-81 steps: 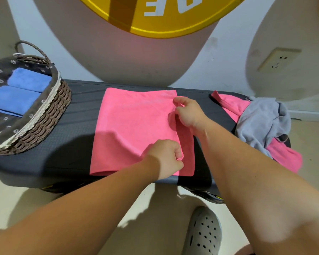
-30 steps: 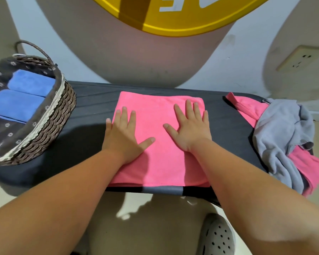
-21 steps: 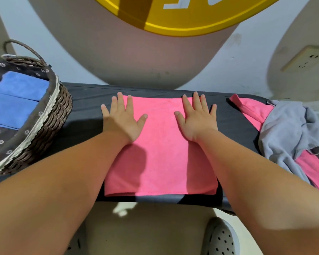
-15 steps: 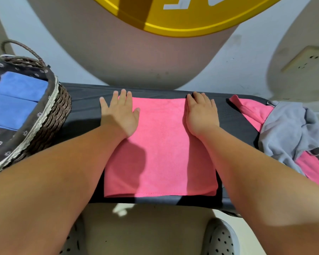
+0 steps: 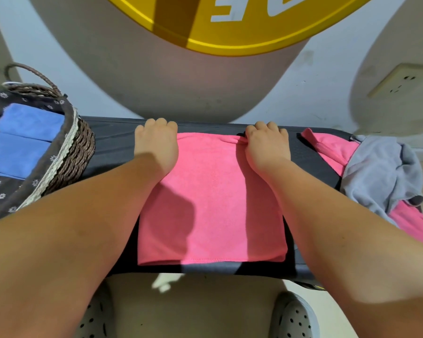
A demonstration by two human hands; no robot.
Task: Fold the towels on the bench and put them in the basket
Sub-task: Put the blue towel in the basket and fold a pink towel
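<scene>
basket (image 5: 80,147): two folded blue towels (image 5: 15,150) | left hand (image 5: 156,145), right hand (image 5: 266,147) grip pink towel (image 5: 213,198) far corners

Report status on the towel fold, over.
Left hand and right hand grip the pink towel by its far corners. Towel flat on bench. Way to basket unobstructed.

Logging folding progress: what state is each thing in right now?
pink towel: folded, flat on the bench
left hand: grips its far left corner
right hand: pinches its far right corner
basket: holds two folded blue towels
grey towel: crumpled, unfolded
second pink towel: unfolded, under the grey one
</scene>
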